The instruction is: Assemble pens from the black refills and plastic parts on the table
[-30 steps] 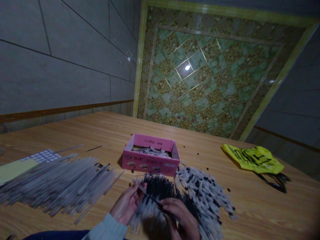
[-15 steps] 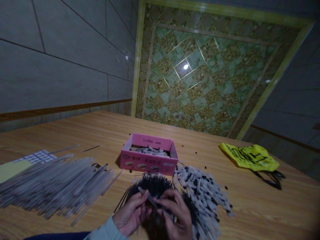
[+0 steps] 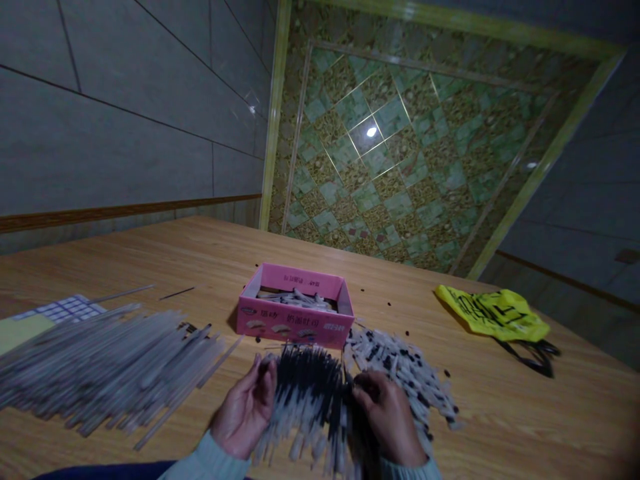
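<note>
My left hand (image 3: 247, 407) is raised at the left of a pile of thin dark sticks with whitish lower ends (image 3: 310, 377). Its fingers curl toward the thumb, and a small greyish thing at the fingertips is too blurred to name. At the pile's right side, my right hand (image 3: 387, 410) has thumb and forefinger pinched together beside the dark tips. What lies between them is hidden. Just behind the sticks stands an open pink box (image 3: 295, 327) holding several whitish pieces (image 3: 300, 300). A heap of short white pieces with black ends (image 3: 400, 363) spreads to the right.
Long translucent sticks (image 3: 115, 370) lie in a broad pile on the left of the wooden table (image 3: 200, 253). Beside them are a checked cloth or paper (image 3: 70, 309) and a pale yellow sheet (image 3: 23, 333). A yellow bag (image 3: 493, 313) with black straps rests at the right.
My hands were close together over the dark sticks with a slim grey piece between them. They have moved apart, left and right, uncovering the pile. The slim piece no longer shows clearly.
</note>
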`<state>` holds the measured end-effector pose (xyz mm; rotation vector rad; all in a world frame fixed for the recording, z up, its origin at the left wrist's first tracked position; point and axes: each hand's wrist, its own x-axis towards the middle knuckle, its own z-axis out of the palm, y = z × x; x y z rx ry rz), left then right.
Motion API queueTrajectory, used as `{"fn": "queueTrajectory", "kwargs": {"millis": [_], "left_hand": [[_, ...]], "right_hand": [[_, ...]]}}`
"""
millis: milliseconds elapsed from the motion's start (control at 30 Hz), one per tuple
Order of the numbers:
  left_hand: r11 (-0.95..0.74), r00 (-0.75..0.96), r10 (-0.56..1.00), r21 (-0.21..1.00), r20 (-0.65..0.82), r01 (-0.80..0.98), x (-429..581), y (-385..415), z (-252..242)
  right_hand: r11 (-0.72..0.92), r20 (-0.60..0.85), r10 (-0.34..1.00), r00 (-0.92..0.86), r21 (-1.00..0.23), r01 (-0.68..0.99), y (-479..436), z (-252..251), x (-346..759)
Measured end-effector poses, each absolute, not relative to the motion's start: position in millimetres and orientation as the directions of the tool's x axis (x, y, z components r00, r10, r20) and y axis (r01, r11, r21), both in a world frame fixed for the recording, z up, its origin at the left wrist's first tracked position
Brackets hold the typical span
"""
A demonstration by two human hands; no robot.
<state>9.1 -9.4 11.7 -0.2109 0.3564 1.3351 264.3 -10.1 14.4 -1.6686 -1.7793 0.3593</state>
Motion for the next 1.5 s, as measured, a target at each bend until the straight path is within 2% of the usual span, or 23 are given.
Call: {"fn": "queueTrajectory", "kwargs": {"millis": [167, 333, 433, 600, 733, 833, 900, 1000, 1067, 1167, 1300, 1500], "left_hand": [[0.221, 0.192, 0.908, 0.037, -0.372, -0.975, 10, -9, 11], [0.226, 0.192, 0.903, 0.045, -0.384, -0.973, 9, -10, 10], [0.223, 0.182, 0.904, 0.063, -0.387, -0.973, 10, -10, 10], [0.225, 0.166, 0.906, 0.109, -0.390, -0.968, 12, -10, 10], [0.234, 0.149, 0.905, 0.173, -0.398, -0.957, 13, -12, 13], [0.245, 0.129, 0.907, 0.254, -0.401, -0.936, 16, -13, 16], [0.252, 0.108, 0.911, 0.328, -0.398, -0.911, 19, -13, 17], [0.261, 0.083, 0.921, 0.447, -0.380, -0.856, 26, -14, 16], [0.275, 0.089, 0.930, 0.513, -0.357, -0.813, 29, -16, 14], [0.292, 0.111, 0.940, 0.589, -0.324, -0.753, 30, -19, 12], [0.282, 0.101, 0.952, 0.698, -0.290, -0.658, 30, -21, 13], [0.285, 0.072, 0.947, 0.711, -0.314, -0.643, 31, -18, 11]], "right_hand": [[0.112, 0.177, 0.984, -0.022, -0.522, 0.846, -17, 20, 267], [0.163, 0.118, 0.986, -0.121, -0.473, 0.866, -23, 22, 253], [0.175, 0.125, 0.983, -0.133, -0.438, 0.882, -26, 16, 238], [0.158, 0.160, 0.980, -0.116, -0.281, 0.947, -28, 5, 220], [0.173, 0.169, 0.977, -0.131, -0.264, 0.949, -28, 3, 218], [0.188, 0.198, 0.973, -0.122, -0.359, 0.914, -27, 3, 218], [0.184, 0.212, 0.974, -0.082, -0.522, 0.833, -26, 3, 217], [0.171, 0.194, 0.981, -0.017, -0.816, 0.552, -22, 4, 214], [0.179, 0.189, 0.982, -0.003, -0.927, 0.331, -22, 5, 211], [0.217, 0.218, 0.976, -0.002, -0.968, 0.126, -23, 7, 208], [0.198, 0.198, 0.980, 0.008, -0.980, -0.027, -25, 6, 205], [0.066, 0.074, 0.997, -0.027, -0.968, -0.243, -29, 3, 198]]}}
